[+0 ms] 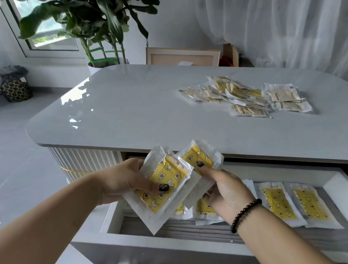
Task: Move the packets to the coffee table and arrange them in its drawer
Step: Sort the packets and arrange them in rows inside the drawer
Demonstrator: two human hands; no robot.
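Observation:
Above the open drawer (335, 182) of the grey coffee table (136, 105), my left hand (120, 182) grips a small stack of yellow patterned packets (168, 187), thumb on top. My right hand (225, 192) pinches one more yellow packet (201, 157) beside that stack, thumb pressed on its face. Several yellow packets (292, 203) lie flat in the drawer, some hidden under my hands. A loose pile of packets (244, 97) lies on the tabletop at the back right.
A potted plant (99, 32) stands behind the table's far left corner. A wooden frame (183, 56) and a cardboard box (230, 55) lean by the curtain. A dark patterned bag (13, 87) sits on the floor at left.

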